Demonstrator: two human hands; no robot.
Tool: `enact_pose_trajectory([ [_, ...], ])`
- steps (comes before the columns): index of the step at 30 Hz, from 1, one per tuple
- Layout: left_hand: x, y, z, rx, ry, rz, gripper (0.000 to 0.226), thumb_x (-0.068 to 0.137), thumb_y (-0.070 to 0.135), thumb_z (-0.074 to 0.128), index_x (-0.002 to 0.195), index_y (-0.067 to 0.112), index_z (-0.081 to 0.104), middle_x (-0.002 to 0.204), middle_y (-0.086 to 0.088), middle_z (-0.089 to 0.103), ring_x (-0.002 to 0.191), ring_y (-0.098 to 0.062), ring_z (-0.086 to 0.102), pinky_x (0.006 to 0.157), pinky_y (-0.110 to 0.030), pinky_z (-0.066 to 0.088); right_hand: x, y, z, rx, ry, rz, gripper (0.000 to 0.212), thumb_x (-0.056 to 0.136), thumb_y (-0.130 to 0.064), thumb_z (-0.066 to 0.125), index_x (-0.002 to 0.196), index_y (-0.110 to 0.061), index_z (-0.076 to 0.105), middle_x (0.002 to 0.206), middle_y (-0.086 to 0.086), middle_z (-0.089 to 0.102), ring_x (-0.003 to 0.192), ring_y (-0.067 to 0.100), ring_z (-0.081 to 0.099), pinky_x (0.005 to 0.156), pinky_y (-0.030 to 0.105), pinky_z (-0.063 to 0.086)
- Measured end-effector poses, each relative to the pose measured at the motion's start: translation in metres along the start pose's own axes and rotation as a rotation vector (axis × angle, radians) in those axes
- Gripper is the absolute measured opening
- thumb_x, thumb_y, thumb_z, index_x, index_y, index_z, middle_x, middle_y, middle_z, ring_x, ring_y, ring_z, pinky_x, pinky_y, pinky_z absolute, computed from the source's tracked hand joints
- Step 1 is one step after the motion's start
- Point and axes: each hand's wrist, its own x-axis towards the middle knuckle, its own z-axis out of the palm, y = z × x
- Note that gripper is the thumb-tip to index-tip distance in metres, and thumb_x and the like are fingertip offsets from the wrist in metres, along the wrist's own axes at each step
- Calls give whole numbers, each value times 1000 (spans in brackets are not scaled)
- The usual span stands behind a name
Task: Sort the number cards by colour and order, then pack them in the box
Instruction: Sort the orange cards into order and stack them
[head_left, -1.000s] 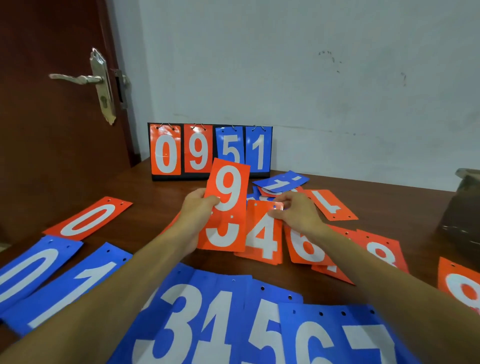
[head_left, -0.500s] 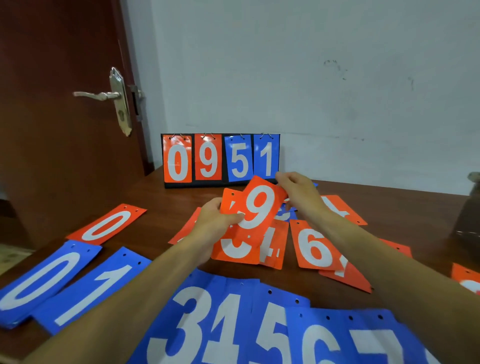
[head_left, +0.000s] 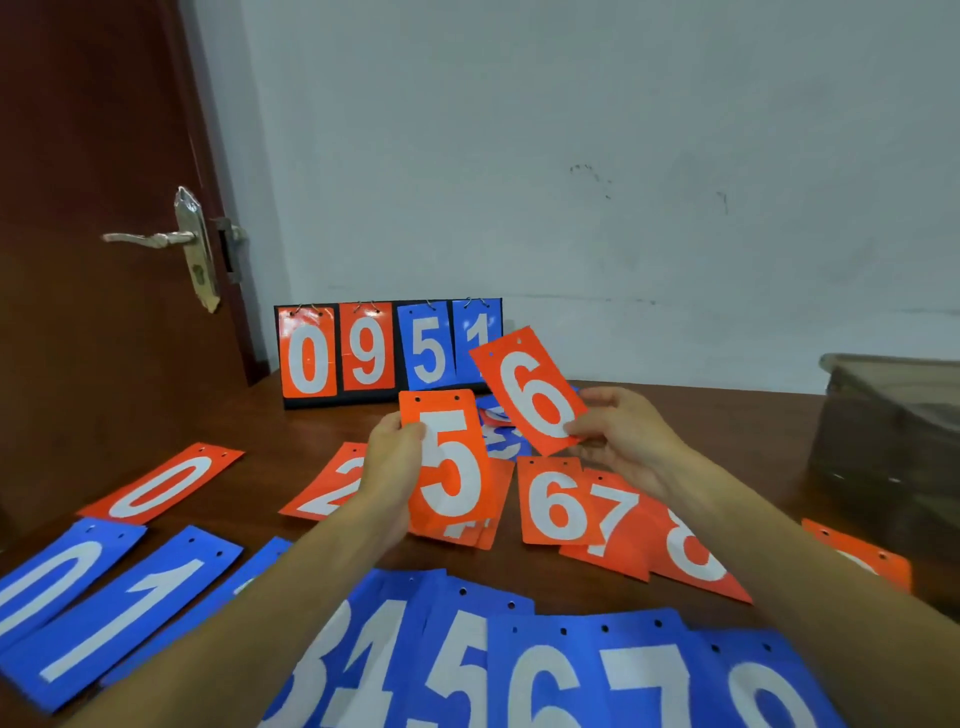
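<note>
While two orange cards are held above the table (head_left: 291, 431), the orange 5 (head_left: 452, 467) is pinched at its left edge by the left hand (head_left: 389, 462), thumb in front. The tilted orange 6 (head_left: 530, 395) is pinched at its lower corner by the right hand (head_left: 628, 441). Nine blue cards (head_left: 519, 665) are fanned along the near edge, and one box (head_left: 883, 441) stands far right.

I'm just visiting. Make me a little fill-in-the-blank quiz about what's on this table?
The left hand holds the upright card, numbered ____.
The right hand holds the tilted card, numbered ____.
The scoreboard reads ____.
The nearest row of cards is coloured ____.
Missing: 5; 6; 0951; blue.
</note>
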Motion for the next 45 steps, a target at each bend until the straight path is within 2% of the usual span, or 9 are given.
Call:
enact_pose_trajectory([
  [4, -20, -3, 29, -27, -61, 50, 9, 97, 21, 48, 103, 25, 54, 91, 0, 67, 80, -18, 66, 57, -32, 52, -20, 3, -1, 5, -48, 13, 40, 81, 11, 62, 116, -5, 50, 103, 18, 69, 92, 33, 70, 66, 38, 61],
  [7, -32, 1, 43, -113, -120, 43, 10, 94, 21, 53, 104, 23, 57, 95, -1, 70, 84, -21, 69, 69, -39, 57, -32, 4, -1, -74, -90, 19, 38, 82, 9, 64, 112, -9, 50, 102, 12, 69, 86, 26, 71, 62, 37, 61],
  [12, -31, 8, 41, 108, -187, 138, 24, 90, 15, 63, 111, 23, 56, 105, -1, 68, 90, -20, 68, 75, -41, 58, -43, 1, -6, -475, -169, -47, 33, 82, -15, 72, 111, -18, 58, 101, -1, 71, 86, 16, 71, 74, 31, 59],
  [15, -26, 11, 27, 259, -308, 132, 32, 85, 16, 68, 115, 22, 56, 105, -2, 69, 88, -20, 70, 70, -37, 59, -36, -1, -7, -458, -29, -138, 37, 85, -29, 69, 116, -22, 51, 102, 0, 68, 87, 16, 69, 74, 31, 58],
  [20, -13, 5, 11, 348, -406, 59, 34, 84, 23, 69, 115, 26, 56, 98, 0, 73, 80, -19, 73, 67, -37, 60, -15, 8, 1, -439, 24, -167, 28, 86, -10, 66, 111, -20, 58, 103, 8, 68, 84, 25, 71, 74, 40, 60],
  [28, 23, -8, -9, 349, -194, -20, 36, 94, 20, 56, 128, 17, 49, 101, -4, 63, 80, -18, 63, 68, -35, 53, 36, 6, -52, -240, 216, -118, 27, 84, 7, 60, 111, 2, 62, 95, 18, 66, 83, 29, 63, 78, 42, 54],
  [36, 40, -21, 14, 272, -182, -59, 21, 95, 19, 52, 117, 20, 50, 86, 3, 60, 73, -14, 61, 51, -27, 47, 54, 32, -35, -768, -85, -139, 22, 83, -13, 70, 103, -20, 63, 99, 1, 66, 77, 9, 66, 57, 17, 54],
  [40, 41, -24, 19, 276, -184, -88, 30, 94, 20, 52, 124, 21, 50, 90, 1, 61, 76, -17, 63, 52, -29, 50, 61, 50, -26, -1245, -118, -309, 30, 80, -26, 73, 108, -19, 64, 111, -1, 63, 92, 8, 55, 75, 16, 45],
  [45, 37, -26, 19, 312, -233, -57, 36, 93, 22, 58, 128, 22, 50, 99, 3, 64, 81, -15, 66, 63, -32, 57, 57, 54, -18, -1431, 3, -475, 37, 81, -28, 70, 116, -19, 59, 116, 1, 52, 114, 17, 45, 94, 28, 40],
])
